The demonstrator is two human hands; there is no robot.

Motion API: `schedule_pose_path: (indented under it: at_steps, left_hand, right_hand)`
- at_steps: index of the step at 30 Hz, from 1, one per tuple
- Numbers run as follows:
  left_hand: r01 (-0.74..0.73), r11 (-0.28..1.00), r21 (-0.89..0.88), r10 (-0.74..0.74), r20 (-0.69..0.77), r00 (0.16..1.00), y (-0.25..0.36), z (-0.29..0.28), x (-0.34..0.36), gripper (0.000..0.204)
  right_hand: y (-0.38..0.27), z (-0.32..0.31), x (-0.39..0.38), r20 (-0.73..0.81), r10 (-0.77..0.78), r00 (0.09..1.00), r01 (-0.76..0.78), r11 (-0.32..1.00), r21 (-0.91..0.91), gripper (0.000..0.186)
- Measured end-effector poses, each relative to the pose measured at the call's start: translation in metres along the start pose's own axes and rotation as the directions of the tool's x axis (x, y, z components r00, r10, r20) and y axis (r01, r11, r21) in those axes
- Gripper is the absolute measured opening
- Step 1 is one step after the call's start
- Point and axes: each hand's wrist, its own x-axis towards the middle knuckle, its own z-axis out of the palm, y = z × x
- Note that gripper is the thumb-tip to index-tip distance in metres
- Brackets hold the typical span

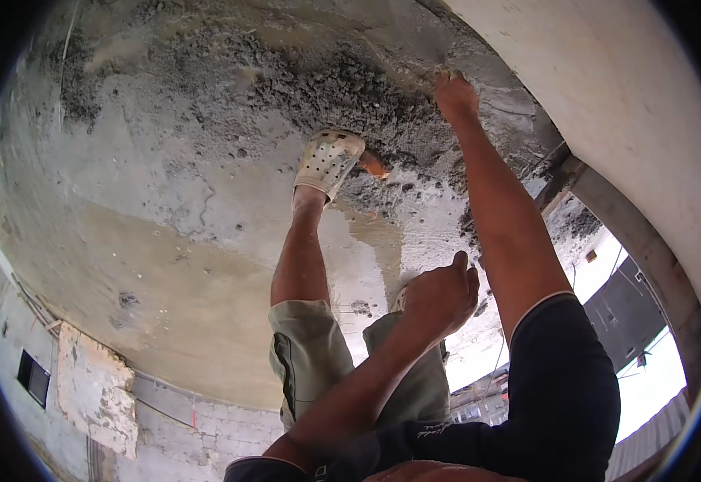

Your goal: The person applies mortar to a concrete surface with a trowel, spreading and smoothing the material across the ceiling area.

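Here, head view: right hand [456,96] upper right, at grey mortar [334,80] spread across upper middle, near edge of pale wall [623,88]; cannot tell whether fingers clamp anything. Left hand [443,297] lower centre, fingers loosely bent, slightly apart. Open floor [166,281] mid-left.

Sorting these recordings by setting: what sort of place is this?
Probably a building or repair site. Dark, crumbly material, possibly mortar, lies scattered over the rough, stained grey ground, and a flaking pale patch shows on the weathered wall at lower left.
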Motion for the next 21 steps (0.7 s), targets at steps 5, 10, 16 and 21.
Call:
schedule_pose_path:
  at_steps: [5,10,16,21]
  left_hand:
    - [-0.012,0.999,-0.032,0.014,0.049,0.999,0.005,0.007,0.0,0.032]
    - [-0.103,0.995,0.013,0.101,0.093,0.99,0.019,0.005,0.003,0.034]
    - [-0.04,0.999,0.008,0.039,0.101,0.994,-0.007,0.004,0.005,0.036]
    - [-0.077,0.994,-0.077,0.075,-0.023,0.997,-0.005,-0.023,-0.001,0.035]
  right_hand:
    - [0.1,-0.006,-0.006,-0.099,0.095,0.991,-0.09,0.994,0.059,0.052]
    - [0.202,-0.007,-0.047,-0.208,0.265,0.942,-0.237,0.96,0.148,0.053]
    - [0.078,0.003,-0.11,-0.049,-0.109,0.993,0.112,0.992,0.056,0.033]
    - [-0.079,0.014,-0.049,-0.132,-0.517,0.846,0.505,0.855,-0.119,0.034]
